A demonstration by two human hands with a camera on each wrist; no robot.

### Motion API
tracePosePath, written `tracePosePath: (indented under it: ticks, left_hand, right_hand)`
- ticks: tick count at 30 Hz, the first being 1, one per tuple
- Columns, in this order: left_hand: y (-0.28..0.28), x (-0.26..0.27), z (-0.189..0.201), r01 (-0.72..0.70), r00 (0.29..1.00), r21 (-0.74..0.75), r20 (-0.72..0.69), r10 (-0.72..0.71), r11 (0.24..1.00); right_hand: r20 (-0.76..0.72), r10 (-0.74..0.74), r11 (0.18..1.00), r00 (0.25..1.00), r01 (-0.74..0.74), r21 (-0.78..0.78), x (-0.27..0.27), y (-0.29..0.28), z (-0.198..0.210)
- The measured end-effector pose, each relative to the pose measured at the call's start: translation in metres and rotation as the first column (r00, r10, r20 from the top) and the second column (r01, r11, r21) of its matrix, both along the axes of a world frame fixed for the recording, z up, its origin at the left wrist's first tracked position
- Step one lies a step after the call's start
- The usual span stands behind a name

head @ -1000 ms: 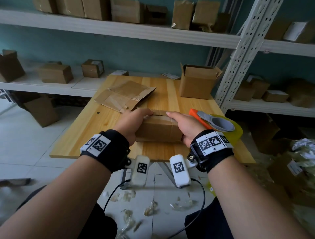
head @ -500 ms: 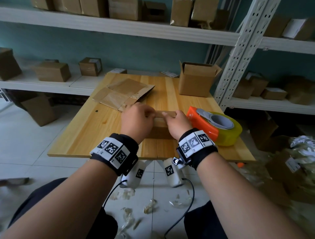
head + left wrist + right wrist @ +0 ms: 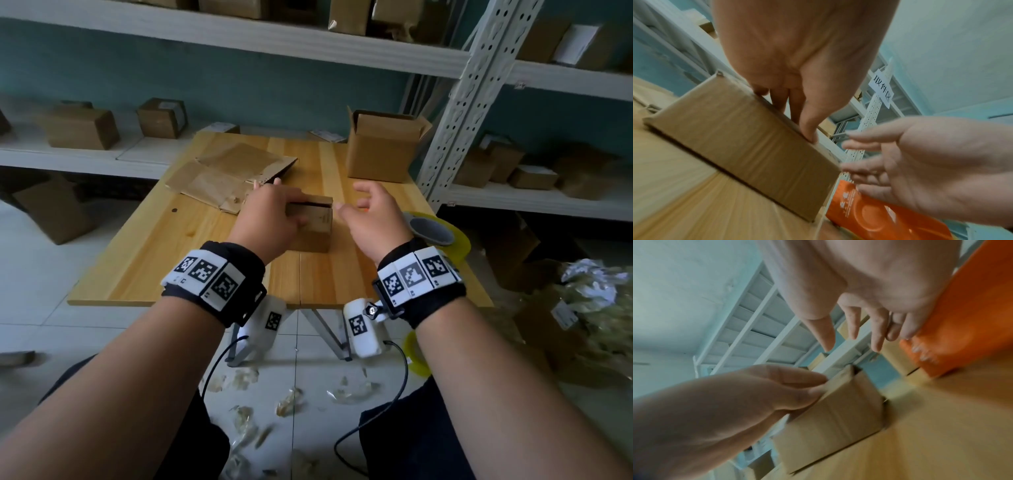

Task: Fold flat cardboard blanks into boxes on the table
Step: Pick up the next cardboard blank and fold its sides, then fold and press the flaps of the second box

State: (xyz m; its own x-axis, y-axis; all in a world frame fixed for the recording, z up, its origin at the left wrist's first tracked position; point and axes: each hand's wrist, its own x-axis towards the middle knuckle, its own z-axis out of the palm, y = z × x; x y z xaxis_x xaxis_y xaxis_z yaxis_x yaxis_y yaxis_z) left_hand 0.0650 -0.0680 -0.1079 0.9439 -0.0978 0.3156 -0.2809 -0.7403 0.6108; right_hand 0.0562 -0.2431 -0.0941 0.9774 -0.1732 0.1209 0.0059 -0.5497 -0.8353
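head view: box (image 3: 313, 224) under left grip (image 3: 270, 219), seemingly

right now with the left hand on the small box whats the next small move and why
Probably bring the open right hand onto the tape dispenser beside it: the left hand holds the small box's flaps shut, though a dark gap shows along the top and nothing seals it.

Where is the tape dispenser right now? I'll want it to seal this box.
In the head view the tape dispenser sits at the table's right edge, just beyond the empty right hand, right of the small box.
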Motion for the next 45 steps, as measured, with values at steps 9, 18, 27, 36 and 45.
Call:
tracePosePath:
  ticks: [9, 18, 27, 36, 45]
  left_hand:
    - [-0.009, -0.004, 0.006, 0.078, 0.982, -0.409, 0.188, 0.001, 0.909]
    - [-0.012, -0.023, 0.026, 0.077, 0.948, -0.914, -0.057, -0.314, 0.399]
    - [0.005, -0.027, 0.037, -0.088, 0.711, -0.926, -0.316, -0.628, 0.366]
    - [-0.011, -0.028, 0.025, -0.096, 0.748, -0.884, -0.367, -0.553, 0.457]
    - [-0.023, -0.034, 0.018, -0.028, 0.796, -0.875, -0.312, -0.519, 0.483]
  right_hand:
    - [0.060, -0.272, 0.930, 0.960, 0.278, -0.242, -0.007, -0.051, 0.004]
    - [-0.292, -0.290, 0.797, 0.911, 0.060, -0.601, 0.002, -0.064, -0.003]
    - [-0.109, -0.164, 0.902, 0.981, 0.104, -0.419, -0.010, -0.083, 0.004]
    - [0.083, -0.018, 0.992, 0.996, 0.028, -0.127, -0.063, -0.069, 0.028]
    - [0.107, 0.102, 0.973, 0.989, -0.077, -0.217, -0.071, -0.052, 0.013]
